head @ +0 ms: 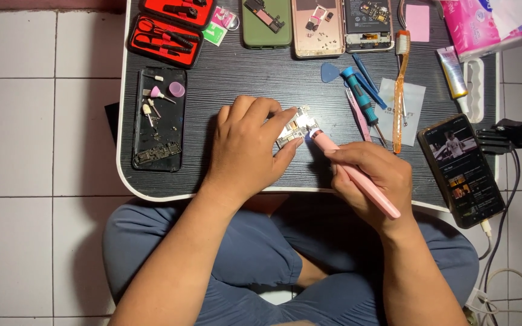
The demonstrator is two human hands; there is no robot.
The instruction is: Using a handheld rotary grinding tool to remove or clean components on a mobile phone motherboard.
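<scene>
Left hand [246,145] is pinning a small circuit board [294,128] to the counter [243,78], right hand [373,175] is gripping a pink pen tool [354,175] whose tip is working the board, likely calling for steady pressure.

Tool-strewn dark table [237,78], phone [461,169]

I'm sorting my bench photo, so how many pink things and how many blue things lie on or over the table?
Pink: 4, namely the pen-shaped tool in the right hand, tissue pack, small card, tweezers.
Blue: 3, namely the pick, screwdriver, pry stick.
Total: 7
</scene>
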